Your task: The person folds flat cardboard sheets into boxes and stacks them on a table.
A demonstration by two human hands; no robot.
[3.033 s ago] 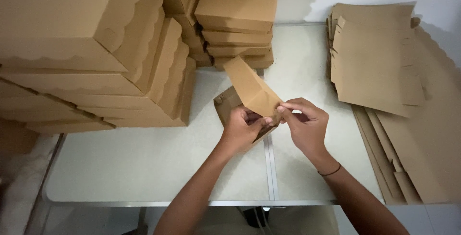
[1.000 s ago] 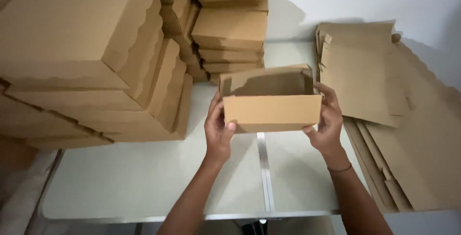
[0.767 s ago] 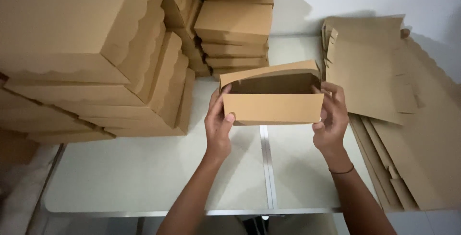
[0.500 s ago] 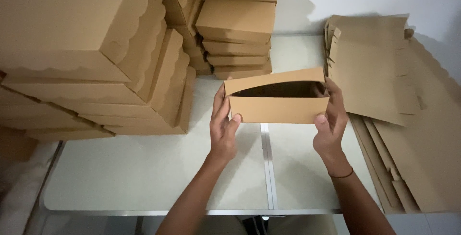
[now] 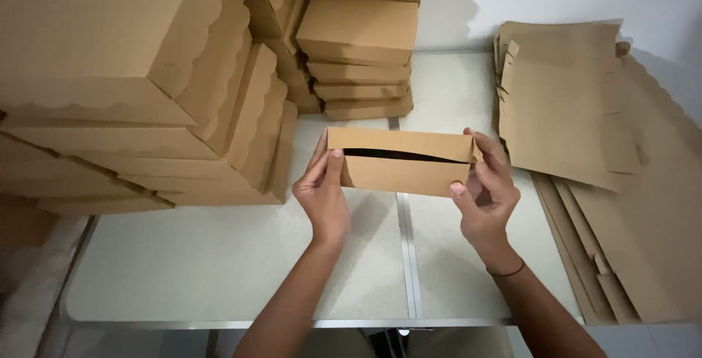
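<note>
The left hand (image 5: 322,193) and right hand (image 5: 486,190) are gripping opposite ends of a half-closed cardboard box (image 5: 398,162), holding it above the bench (image 5: 219,270) middle, between folded-box stacks (image 5: 146,87) and flat blanks (image 5: 578,102).

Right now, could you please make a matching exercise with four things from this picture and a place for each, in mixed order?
Things:
1. small brown cardboard box with a dark slit
2. flat unfolded brown cardboard sheets
3. big stack of closed brown cardboard boxes
4. thin dark wristband

Places:
A. on the table's left side
B. on the right hand's wrist
C. held between both hands, left hand at its left end
D. piled at the table's right side

Pairs: 1-C, 2-D, 3-A, 4-B
</note>
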